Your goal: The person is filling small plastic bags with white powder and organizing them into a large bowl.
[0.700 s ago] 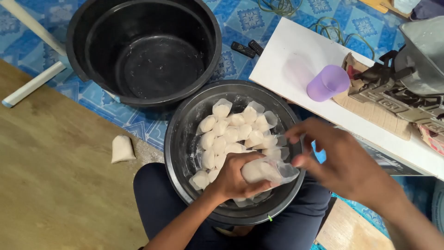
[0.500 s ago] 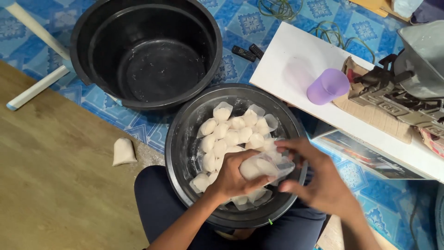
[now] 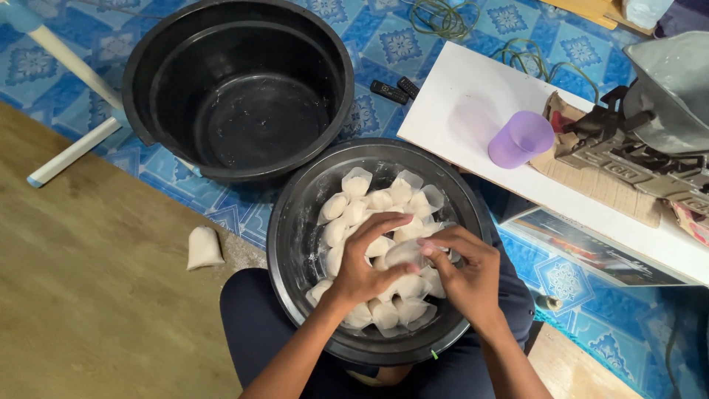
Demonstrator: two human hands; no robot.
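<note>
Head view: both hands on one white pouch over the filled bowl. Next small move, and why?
Probably lift that white pouch clear of the pile. Both the left hand and right hand already pinch it above the other pouches in the dark bowl on the lap, so it looks gripped. The big black tub beside it holds nothing.

An empty black tub [image 3: 240,89] fills the upper left of the frame, standing on a blue patterned mat [image 3: 391,44], with a white pipe [image 3: 70,151] lying at the left edge and a single white pouch [image 3: 202,247] on the wooden floor [image 3: 88,310] at centre left. At upper right a white worktop [image 3: 465,111] carries a lilac plastic cup [image 3: 521,139], a piece of brown cardboard [image 3: 613,196] and a grey metal machine [image 3: 657,125]. Two small black remotes [image 3: 395,90] lie on the mat just left of the worktop, below a coil of green cable [image 3: 443,16].
</note>
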